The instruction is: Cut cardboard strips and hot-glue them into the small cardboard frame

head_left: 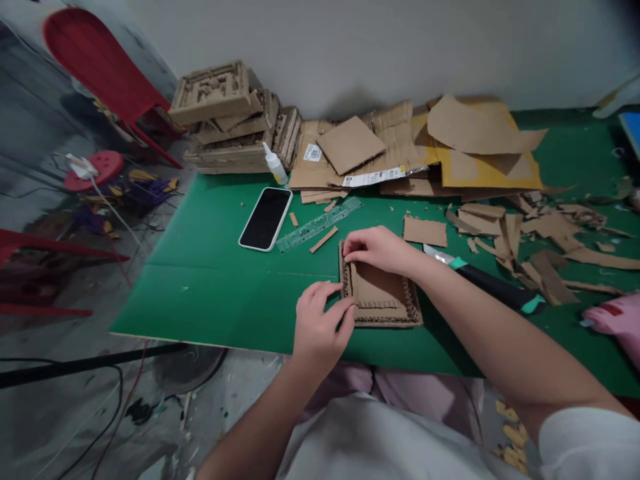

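A rectangular cardboard piece [377, 283] with raised strips along its edges lies on the green table in front of me. My left hand [325, 320] is at its left edge, thumb and fingers apart, fingertips touching the rim. At the upper left corner, my right hand [377, 250] pinches down on a thin cardboard strip [354, 283] that runs along the inside of the left edge. A black and teal utility knife [493, 283] lies to the right, partly behind my right forearm. A clear ruler [320, 223] rests beyond the piece.
A white-cased phone [266, 219] and a glue bottle [275, 165] are at the back left. Stacked cardboard frames [225, 127] and flat cardboard sheets [351, 145] line the wall. Cardboard scraps [550, 233] cover the right side. Red chairs [103, 63] stand left of the table.
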The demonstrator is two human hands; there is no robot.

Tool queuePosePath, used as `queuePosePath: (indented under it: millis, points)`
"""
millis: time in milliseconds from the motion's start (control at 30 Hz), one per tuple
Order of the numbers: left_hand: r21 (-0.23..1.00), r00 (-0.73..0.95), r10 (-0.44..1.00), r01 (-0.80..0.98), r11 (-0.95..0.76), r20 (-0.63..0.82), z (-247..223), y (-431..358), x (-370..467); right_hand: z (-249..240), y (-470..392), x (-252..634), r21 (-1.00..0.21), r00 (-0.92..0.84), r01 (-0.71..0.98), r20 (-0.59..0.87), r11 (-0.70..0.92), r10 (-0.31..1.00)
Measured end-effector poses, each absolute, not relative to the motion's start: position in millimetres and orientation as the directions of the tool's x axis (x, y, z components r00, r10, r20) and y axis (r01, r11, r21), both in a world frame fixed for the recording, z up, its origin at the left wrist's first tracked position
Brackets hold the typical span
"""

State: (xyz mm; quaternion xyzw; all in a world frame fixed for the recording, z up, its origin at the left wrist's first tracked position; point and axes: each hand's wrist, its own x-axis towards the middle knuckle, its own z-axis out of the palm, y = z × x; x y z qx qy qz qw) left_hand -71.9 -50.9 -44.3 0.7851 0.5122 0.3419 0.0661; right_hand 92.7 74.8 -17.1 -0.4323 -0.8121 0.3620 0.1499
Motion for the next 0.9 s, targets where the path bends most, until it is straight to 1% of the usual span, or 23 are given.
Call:
queuePosePath:
  millis: [100, 200, 300, 367, 433, 533, 633, 767, 900]
  points:
    - [0.411, 0.289, 0.845, 0.773, -0.483, 0.451, -46, -51, -70, -17, 73, 93, -0.695, -0.591, 0.600, -0.052, 0.396, 0.805]
    - [0.394, 0.302, 0.842, 0.779, -0.489, 0.447, -47, -52, -70, -16, 73, 96, -0.676, -0.592, 0.596, -0.005, 0.434, 0.806]
    - [0.391, 0.303, 0.839, 0.778, -0.492, 0.452, -48, -52, -70, -13, 74, 104, -0.669, -0.548, 0.598, 0.061, 0.441, 0.834]
    - [0.388, 0.311, 0.836, 0.776, -0.498, 0.452, -48, -52, -70, -11, 73, 109, -0.650, -0.521, 0.620, 0.079, 0.440, 0.850]
    - [0.385, 0.318, 0.835, 0.774, -0.502, 0.450, -49, -52, -70, -11, 72, 114, -0.608, -0.533, 0.651, 0.062, 0.455, 0.844]
    - [0.384, 0.320, 0.833, 0.772, -0.506, 0.452, -49, -52, -70, -13, 68, 117, -0.535, -0.596, 0.681, -0.009, 0.499, 0.803]
    - [0.384, 0.309, 0.824, 0.770, -0.510, 0.474, -49, -53, -70, -16, 64, 115, -0.490, -0.635, 0.690, -0.057, 0.533, 0.770]
    - [0.380, 0.274, 0.808, 0.773, -0.508, 0.522, -47, -58, -73, -18, 62, 113, -0.472, -0.641, 0.688, -0.037, 0.552, 0.767]
    - [0.353, 0.315, 0.806, 0.776, -0.522, 0.501, -44, -62, -74, -22, 61, 112, -0.445, -0.647, 0.688, -0.017, 0.574, 0.762]
